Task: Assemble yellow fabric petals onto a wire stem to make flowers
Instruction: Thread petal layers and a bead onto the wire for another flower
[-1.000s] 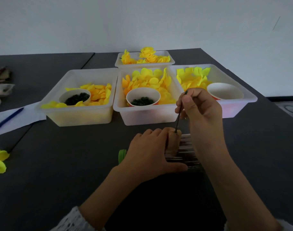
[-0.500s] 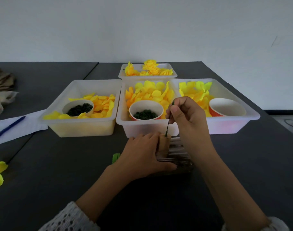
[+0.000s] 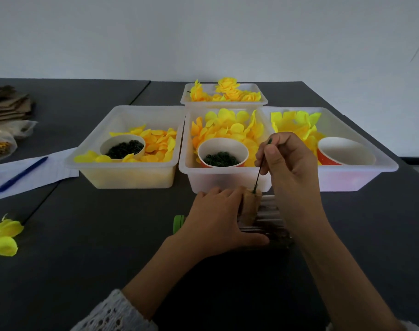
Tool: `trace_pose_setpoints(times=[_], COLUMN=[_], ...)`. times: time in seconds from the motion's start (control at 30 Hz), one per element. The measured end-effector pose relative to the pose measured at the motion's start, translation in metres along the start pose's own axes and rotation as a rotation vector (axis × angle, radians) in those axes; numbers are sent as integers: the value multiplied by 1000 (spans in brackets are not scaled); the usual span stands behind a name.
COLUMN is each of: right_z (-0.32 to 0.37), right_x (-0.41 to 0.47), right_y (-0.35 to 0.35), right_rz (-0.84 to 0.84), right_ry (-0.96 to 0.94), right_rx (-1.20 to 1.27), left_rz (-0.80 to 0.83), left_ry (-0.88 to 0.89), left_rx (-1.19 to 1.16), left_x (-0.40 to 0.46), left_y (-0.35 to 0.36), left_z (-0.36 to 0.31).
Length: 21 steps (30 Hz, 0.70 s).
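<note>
While the back tub [image 3: 224, 101] already holds finished flowers, the right hand [image 3: 291, 173] pinches a bare wire stem [image 3: 258, 174] just before the middle tub [image 3: 227, 180]. The left hand [image 3: 215, 220] holds a brown block [image 3: 250, 204]. No petals on yet.

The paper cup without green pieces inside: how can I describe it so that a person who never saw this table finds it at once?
Find the row of three white plastic tubs on the dark table and take the rightmost one. The paper cup stands at its front, beside bright yellow petals. Unlike the cups in the other two tubs, it holds no dark green pieces.
</note>
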State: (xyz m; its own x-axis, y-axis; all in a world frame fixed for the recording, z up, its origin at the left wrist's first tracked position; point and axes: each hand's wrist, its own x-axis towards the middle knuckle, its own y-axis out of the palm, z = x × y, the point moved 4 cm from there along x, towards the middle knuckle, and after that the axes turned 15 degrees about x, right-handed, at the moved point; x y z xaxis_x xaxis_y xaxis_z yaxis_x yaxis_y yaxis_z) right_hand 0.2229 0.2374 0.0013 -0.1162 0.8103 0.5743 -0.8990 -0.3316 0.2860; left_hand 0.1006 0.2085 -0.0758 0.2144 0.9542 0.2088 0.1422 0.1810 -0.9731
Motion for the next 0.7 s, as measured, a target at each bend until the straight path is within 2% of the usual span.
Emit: trace_pose_setpoints(times=[0.23, 0.7], right_z=[-1, -5], right_x=[3, 6], right_y=[-2, -6], right_rz=[52, 132], right_ry=[14, 25], right_rx=[-14, 113], left_rz=[3, -20], left_ry=[4, 0], left_rx=[-2, 10], left_x=[1, 0], left_y=[1, 2], left_z=[0, 0])
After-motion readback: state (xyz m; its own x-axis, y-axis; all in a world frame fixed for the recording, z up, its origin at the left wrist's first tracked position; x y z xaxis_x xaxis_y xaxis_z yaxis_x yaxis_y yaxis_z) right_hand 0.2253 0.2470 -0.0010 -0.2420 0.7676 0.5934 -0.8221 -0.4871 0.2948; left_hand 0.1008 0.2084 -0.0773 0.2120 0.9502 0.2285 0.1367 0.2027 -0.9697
